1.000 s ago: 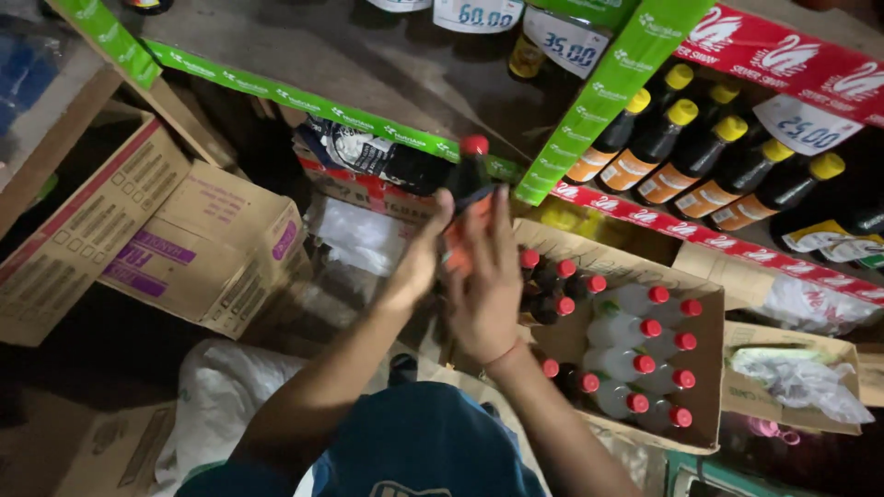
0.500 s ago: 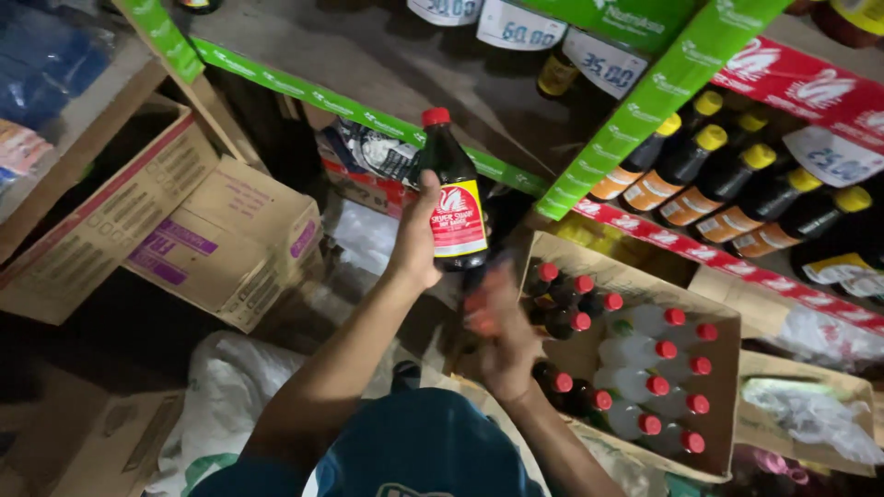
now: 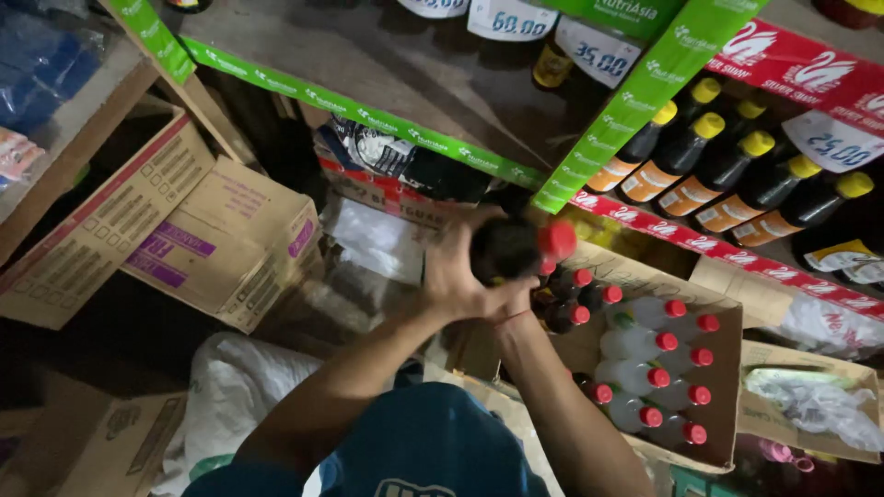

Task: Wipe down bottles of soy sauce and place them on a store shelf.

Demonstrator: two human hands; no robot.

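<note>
Setting: dim shop corner seen from above; wooden shelf point(image 3: 368, 55) with a green edge strip ran across the top, mostly bare where the hands were.
Floor: cardboard boxes point(image 3: 157, 230) stood at left, a white sack point(image 3: 235, 396) lay below them.
Open carton point(image 3: 718, 368): sat at right of the hands, holding upright red-capped bottles point(image 3: 658, 368), some clear, some dark.
Neighbouring shelf: dark yellow-capped bottles point(image 3: 727, 175) lay in a row, upper right, behind a red edge strip.
Dark bottle point(image 3: 511, 248): was held in the air just above the carton's near-left corner, below the green shelf edge.
Bottle axis: long axis ran roughly left to right across the view, close to level; red cap point(image 3: 557, 239) pointed right, base toward the left hand. Label not visible.
Left hand point(image 3: 451, 271): was wrapped around the base end of the bottle, fingers closed over it.
Right hand point(image 3: 520, 299): sat under the bottle, just beneath the cap end, touching it; fingers were mostly hidden by the bottle, so how tightly they closed I could not tell.
Arms: both rose from the bottom edge, over a blue garment point(image 3: 414, 451).
</note>
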